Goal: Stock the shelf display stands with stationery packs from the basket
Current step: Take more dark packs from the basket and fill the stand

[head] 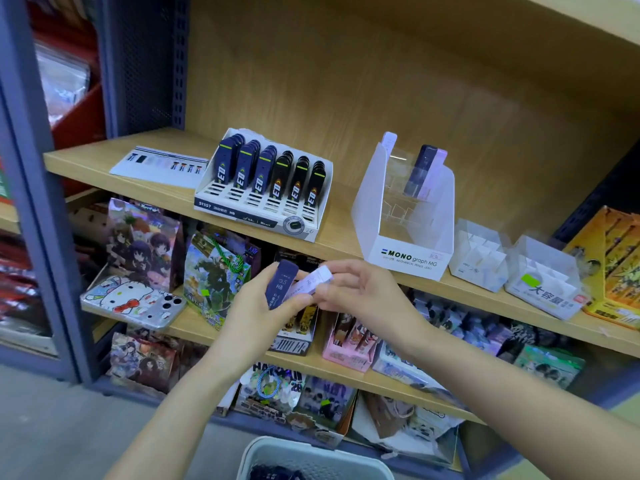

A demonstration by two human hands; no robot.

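1. Wooden shelf: carries the MONO stand at its front edge.
2. MONO stand: holds two stored packs, one dark and one pale, upright at its rear right.
3. Lead tray, left of the MONO stand: six rows of cases, three blue and three black.
4. Basket, well below the MONO stand: dark items inside, only partly in view.
5. My left hand, below and left of the MONO stand: grasps a dark pack marked 0.5 HB.
6. My right hand, directly below the MONO stand: pinches a pale pack, which touches the dark pack between my hands.
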